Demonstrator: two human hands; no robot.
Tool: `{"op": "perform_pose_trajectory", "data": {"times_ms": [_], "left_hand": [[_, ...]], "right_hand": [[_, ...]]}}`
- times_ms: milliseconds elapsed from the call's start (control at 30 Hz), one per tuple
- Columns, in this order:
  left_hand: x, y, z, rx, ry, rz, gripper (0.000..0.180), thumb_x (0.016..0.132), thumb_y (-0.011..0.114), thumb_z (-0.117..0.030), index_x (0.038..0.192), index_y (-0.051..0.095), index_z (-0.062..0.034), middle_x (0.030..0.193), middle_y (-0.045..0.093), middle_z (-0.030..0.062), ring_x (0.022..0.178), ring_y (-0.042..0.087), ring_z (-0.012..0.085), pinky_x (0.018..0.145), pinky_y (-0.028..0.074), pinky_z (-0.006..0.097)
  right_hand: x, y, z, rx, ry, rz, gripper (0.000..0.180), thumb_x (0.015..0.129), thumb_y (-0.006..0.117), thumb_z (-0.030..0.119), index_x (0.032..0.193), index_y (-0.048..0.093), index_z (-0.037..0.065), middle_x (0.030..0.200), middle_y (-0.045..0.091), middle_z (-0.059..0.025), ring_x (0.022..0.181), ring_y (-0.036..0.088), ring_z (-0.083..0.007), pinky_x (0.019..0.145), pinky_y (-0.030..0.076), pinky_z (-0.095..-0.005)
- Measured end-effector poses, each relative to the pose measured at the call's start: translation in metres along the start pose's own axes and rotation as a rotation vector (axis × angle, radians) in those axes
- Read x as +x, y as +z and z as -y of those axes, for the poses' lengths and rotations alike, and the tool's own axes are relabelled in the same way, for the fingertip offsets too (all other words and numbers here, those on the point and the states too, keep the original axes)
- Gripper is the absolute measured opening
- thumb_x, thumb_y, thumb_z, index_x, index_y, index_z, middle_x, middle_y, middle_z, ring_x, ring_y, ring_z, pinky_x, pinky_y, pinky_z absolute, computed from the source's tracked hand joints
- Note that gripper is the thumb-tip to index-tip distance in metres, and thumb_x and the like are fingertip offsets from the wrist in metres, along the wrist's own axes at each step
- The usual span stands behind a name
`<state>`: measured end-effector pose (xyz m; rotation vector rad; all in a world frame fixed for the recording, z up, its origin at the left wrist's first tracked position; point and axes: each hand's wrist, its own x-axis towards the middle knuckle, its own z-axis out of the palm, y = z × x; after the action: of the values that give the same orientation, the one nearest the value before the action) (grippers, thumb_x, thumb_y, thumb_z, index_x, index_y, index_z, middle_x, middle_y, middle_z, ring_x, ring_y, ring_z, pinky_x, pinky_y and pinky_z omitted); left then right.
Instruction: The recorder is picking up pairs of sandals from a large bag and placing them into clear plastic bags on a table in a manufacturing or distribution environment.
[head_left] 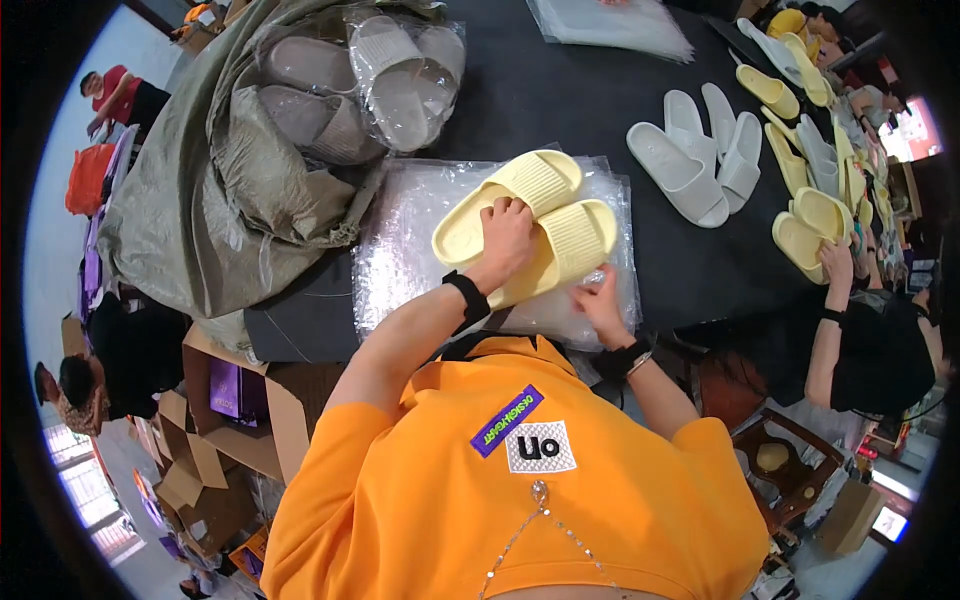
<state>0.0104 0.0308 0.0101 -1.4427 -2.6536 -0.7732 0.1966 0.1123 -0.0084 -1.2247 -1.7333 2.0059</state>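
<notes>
My left hand (508, 235) is closed on a pair of pale yellow slide sandals (465, 228), its fingers curled between the two ribbed straps. The pair lies tilted over a stack of clear plastic bags (395, 265) on the dark table in front of me. My right hand (602, 308) is just below the near right sandal, over the right edge of the bags. Its thumb and forefinger look apart, and I make out nothing between them.
A grey-green woven sack (190, 210) with bagged grey sandals (395, 80) stands at the left. White sandals (685, 165) lie to the right; more clear bags (610, 25) at the far edge. A co-worker's hand (838, 262) touches yellow sandals. Cardboard boxes (285, 420) stand lower left.
</notes>
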Motion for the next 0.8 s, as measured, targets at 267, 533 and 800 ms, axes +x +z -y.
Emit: {"op": "perform_pose_trajectory", "data": {"times_ms": [267, 533, 800], "left_hand": [[0.037, -0.005, 0.107, 0.308, -0.401, 0.059, 0.021, 0.076, 0.055, -0.022, 0.089, 0.059, -0.0063, 0.097, 0.058, 0.0096, 0.097, 0.049, 0.0270, 0.079, 0.036, 0.046], [0.027, -0.059, 0.077, 0.217, -0.304, 0.091, 0.023, 0.069, 0.057, -0.014, 0.087, 0.055, -0.0004, 0.094, 0.055, 0.0150, 0.095, 0.048, 0.0305, 0.079, 0.036, 0.047], [-0.049, -0.016, 0.105, 0.167, -0.155, -0.020, 0.029, 0.071, 0.058, -0.013, 0.098, 0.054, -0.0035, 0.105, 0.051, 0.0120, 0.106, 0.043, 0.0292, 0.089, 0.030, 0.047]], "right_hand": [[-0.006, -0.023, -0.027, -0.166, -0.166, 0.110, 0.034, 0.080, 0.055, 0.008, 0.111, 0.043, 0.003, 0.066, 0.052, -0.0049, 0.053, 0.050, -0.0109, 0.050, 0.041, -0.0240], [-0.004, -0.016, 0.009, -0.384, -0.297, 0.197, 0.050, 0.075, 0.056, 0.009, 0.122, 0.042, -0.002, 0.114, 0.046, -0.0166, 0.080, 0.056, -0.0203, 0.071, 0.045, -0.0283], [0.007, -0.022, -0.008, -0.624, -0.466, 0.244, 0.055, 0.070, 0.055, 0.007, 0.122, 0.040, -0.005, 0.110, 0.044, -0.0198, 0.102, 0.046, -0.0336, 0.087, 0.039, -0.0345]]}}
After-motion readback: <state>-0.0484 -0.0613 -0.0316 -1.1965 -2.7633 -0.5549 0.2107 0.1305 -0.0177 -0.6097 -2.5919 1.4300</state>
